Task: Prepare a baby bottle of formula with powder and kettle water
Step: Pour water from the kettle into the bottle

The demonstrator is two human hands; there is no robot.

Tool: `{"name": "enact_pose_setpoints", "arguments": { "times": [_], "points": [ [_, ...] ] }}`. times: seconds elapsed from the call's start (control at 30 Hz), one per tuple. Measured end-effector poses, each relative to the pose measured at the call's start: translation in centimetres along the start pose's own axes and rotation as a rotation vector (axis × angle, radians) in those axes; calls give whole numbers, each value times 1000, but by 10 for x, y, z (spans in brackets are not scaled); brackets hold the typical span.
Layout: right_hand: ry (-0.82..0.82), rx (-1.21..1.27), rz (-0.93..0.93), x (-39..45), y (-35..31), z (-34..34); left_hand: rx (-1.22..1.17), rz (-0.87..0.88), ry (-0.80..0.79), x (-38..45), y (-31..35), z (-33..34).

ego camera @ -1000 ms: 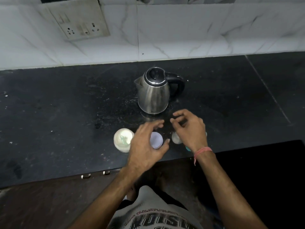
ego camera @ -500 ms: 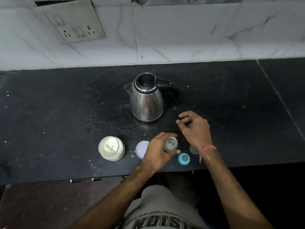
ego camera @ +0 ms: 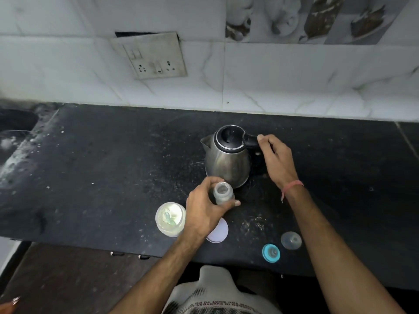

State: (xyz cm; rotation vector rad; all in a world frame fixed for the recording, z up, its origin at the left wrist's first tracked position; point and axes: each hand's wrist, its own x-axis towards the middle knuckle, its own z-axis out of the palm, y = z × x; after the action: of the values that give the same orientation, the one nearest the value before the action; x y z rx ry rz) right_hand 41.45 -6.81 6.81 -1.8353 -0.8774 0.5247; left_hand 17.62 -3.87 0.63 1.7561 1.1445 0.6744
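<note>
- Left hand (ego camera: 205,214) fingers curled round small clear open-topped baby bottle (ego camera: 223,193), frame centre, just below kettle.
- Right hand (ego camera: 275,160) fingers closing on black handle of steel kettle (ego camera: 229,158); full grip unclear.
- Step: adding water. Next: lift, tip spout over bottle mouth.
- Open white powder jar (ego camera: 170,219) lower left.

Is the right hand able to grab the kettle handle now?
Probably yes. The right hand is already at the kettle's black handle, thumb on top, and nothing stands between them. The left hand holds the open bottle in front.
</note>
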Motion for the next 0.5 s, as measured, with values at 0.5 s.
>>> {"name": "enact_pose_setpoints", "arguments": {
  "times": [0.5],
  "points": [
    [437,74,152,12,5,16,-69,-65,30,-5,-7,-3]
  ]
}}
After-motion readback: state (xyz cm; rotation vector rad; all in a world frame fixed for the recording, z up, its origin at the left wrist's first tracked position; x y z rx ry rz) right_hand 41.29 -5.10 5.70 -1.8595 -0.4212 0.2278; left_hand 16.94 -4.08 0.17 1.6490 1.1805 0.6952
